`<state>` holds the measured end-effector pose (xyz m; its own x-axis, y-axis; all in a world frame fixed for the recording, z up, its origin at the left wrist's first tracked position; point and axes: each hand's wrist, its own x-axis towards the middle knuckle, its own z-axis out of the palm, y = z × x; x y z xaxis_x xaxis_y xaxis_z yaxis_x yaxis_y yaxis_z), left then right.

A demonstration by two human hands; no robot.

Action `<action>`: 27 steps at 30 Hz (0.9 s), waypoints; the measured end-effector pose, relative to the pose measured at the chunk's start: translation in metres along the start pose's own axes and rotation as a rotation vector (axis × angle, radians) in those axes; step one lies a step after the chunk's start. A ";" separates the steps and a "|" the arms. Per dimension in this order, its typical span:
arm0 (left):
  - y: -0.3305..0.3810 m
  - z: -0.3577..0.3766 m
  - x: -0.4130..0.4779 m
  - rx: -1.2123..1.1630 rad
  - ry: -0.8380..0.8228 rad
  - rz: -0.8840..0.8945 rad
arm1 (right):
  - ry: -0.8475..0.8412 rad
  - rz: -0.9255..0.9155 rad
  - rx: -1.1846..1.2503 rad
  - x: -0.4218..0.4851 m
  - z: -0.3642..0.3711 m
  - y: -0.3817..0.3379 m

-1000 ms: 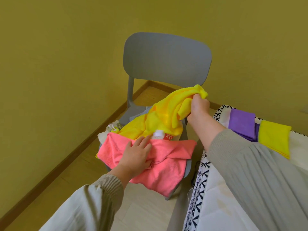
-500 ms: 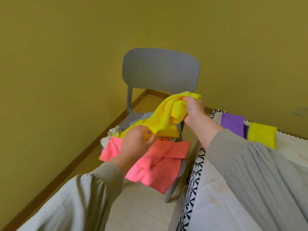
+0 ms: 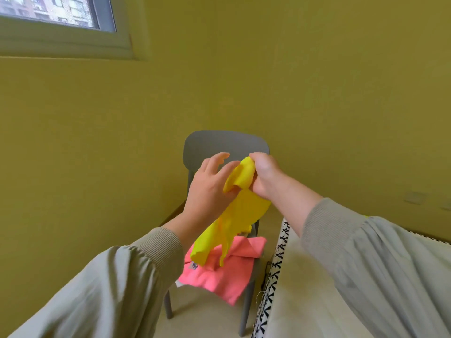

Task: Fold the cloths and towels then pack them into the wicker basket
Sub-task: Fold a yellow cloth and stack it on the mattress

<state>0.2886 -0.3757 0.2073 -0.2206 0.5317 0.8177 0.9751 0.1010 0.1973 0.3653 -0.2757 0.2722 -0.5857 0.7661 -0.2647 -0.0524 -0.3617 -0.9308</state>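
From the head view we see both hands raised in front of a grey chair (image 3: 220, 142) against an olive wall. The right hand (image 3: 264, 176) grips the bunched top of a yellow cloth (image 3: 234, 220), its fingers (image 3: 256, 156) curled tight round the fabric. The left hand (image 3: 210, 186) rests against the cloth's upper edge with its fingers (image 3: 220, 157) spread and nearly straight. The cloth hangs twisted and unfolded, its tail dangling just above a crumpled pink towel (image 3: 219, 276) on the chair seat. We judge the risks to be these: with only one firm grip the cloth may slip, and its tail could snag the pink towel, which overhangs the seat's front edge, and drag it to the floor. At right lies a worktop (image 3: 280, 301) with a black-and-white patterned border. The wicker basket is out of view, so we cannot say what it holds.
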 end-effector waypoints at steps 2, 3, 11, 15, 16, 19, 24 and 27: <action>0.011 -0.011 0.006 -0.005 0.023 -0.015 | -0.032 -0.017 -0.007 -0.016 0.001 -0.007; 0.018 -0.018 0.009 -0.041 0.013 -0.081 | -0.046 -0.017 -0.005 -0.025 0.001 -0.011; 0.052 -0.067 0.052 -0.472 -0.109 -0.621 | -0.193 -0.085 -0.111 -0.072 -0.015 -0.031; 0.068 -0.091 0.066 -0.602 -0.148 -0.690 | -0.250 -0.226 -0.294 -0.088 -0.027 -0.039; 0.071 -0.096 0.069 -0.612 -0.156 -0.686 | -0.237 -0.270 -0.356 -0.093 -0.027 -0.041; 0.083 -0.110 0.077 -0.583 -0.172 -0.637 | -0.193 -0.414 -0.487 -0.108 -0.029 -0.051; 0.094 -0.130 0.085 -0.451 -0.205 -0.499 | -0.241 -0.528 -0.503 -0.126 -0.033 -0.065; 0.093 -0.138 0.082 -0.397 -0.228 -0.512 | -0.156 -0.533 -0.460 -0.128 -0.030 -0.066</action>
<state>0.3585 -0.4389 0.3678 -0.5990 0.6672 0.4428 0.6576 0.0943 0.7475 0.4675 -0.3339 0.3602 -0.6858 0.6790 0.2619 -0.0371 0.3269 -0.9443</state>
